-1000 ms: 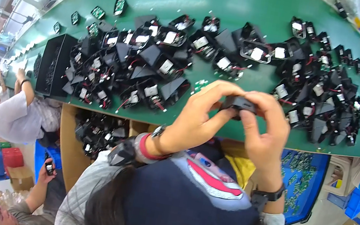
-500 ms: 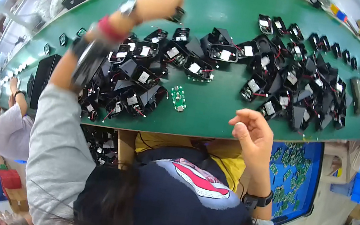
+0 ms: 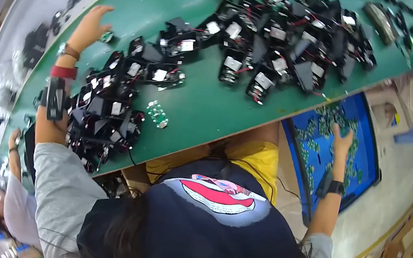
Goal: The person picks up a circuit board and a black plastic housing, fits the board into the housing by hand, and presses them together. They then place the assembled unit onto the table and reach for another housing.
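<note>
Right hand has swung over the tray, fingers parted! Left hand, fingers spread, beside a board near the table's far edge.

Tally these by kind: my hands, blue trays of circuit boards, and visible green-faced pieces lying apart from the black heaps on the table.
Hands, left hand and right hand: 2
Blue tray: 1
Green-faced pieces, one nearer, one beside the left hand: 2
Total: 5

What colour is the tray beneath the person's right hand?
The tray is blue inside; the head view, the only one, shows it.
</note>
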